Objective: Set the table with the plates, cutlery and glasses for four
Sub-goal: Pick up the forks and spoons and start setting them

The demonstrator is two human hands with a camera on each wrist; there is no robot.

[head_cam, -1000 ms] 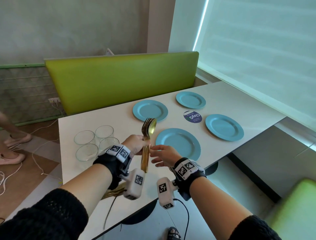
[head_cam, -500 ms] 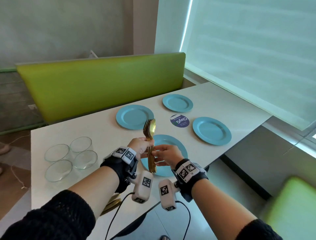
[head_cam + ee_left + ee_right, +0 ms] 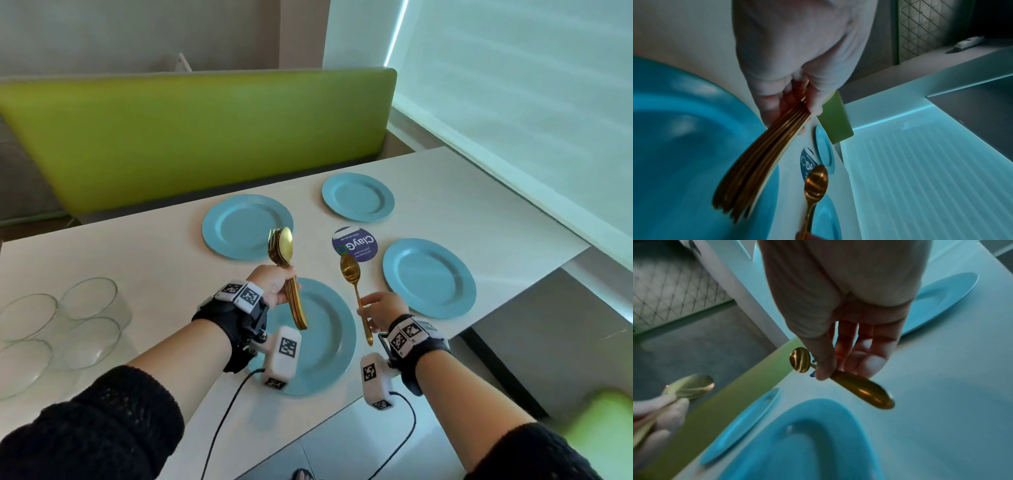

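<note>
Several blue plates lie on the white table (image 3: 102, 260): a near plate (image 3: 325, 339), a far left one (image 3: 246, 224), a far right one (image 3: 358, 197) and a right one (image 3: 428, 277). My left hand (image 3: 274, 284) grips a bundle of gold cutlery (image 3: 286, 260) upright above the near plate; its handles fan out in the left wrist view (image 3: 756, 159). My right hand (image 3: 378, 308) pinches a single gold spoon (image 3: 351, 274) by the handle, bowl up, to the right of the near plate. In the right wrist view the thumb and fingers hold that spoon (image 3: 859, 389).
Several clear glasses (image 3: 65, 325) stand grouped at the table's left. A round purple sticker (image 3: 354, 243) sits between the plates. A green bench back (image 3: 205, 137) runs behind the table, another green seat (image 3: 603, 421) lies at the lower right, and a window blind (image 3: 531, 102) is on the right.
My right hand has drawn one spoon out of the bundle and moved it right, away from the left hand. The head view has swung right, so the glasses now sit further left.
</note>
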